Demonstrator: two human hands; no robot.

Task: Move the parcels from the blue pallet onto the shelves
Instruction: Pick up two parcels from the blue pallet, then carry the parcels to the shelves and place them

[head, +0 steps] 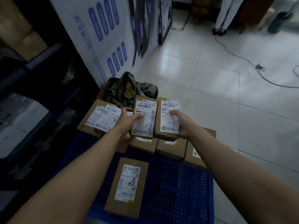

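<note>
Parcels, brown cartons w/ white labels, crowd far edge of blue pallet [174,188]; shelves [32,88] dark along left. Lone parcel marked "8" [127,186] lies flat nearer middle. Left hand [129,122] grips left "1-7" parcel [144,117], right hand [181,123] grips right "1-7" parcel [169,118]; both held side by side above far-edge stack.

Bare pallet [186,191] right of lone parcel [127,186]; stacked parcels [171,147] block beyond.
</note>
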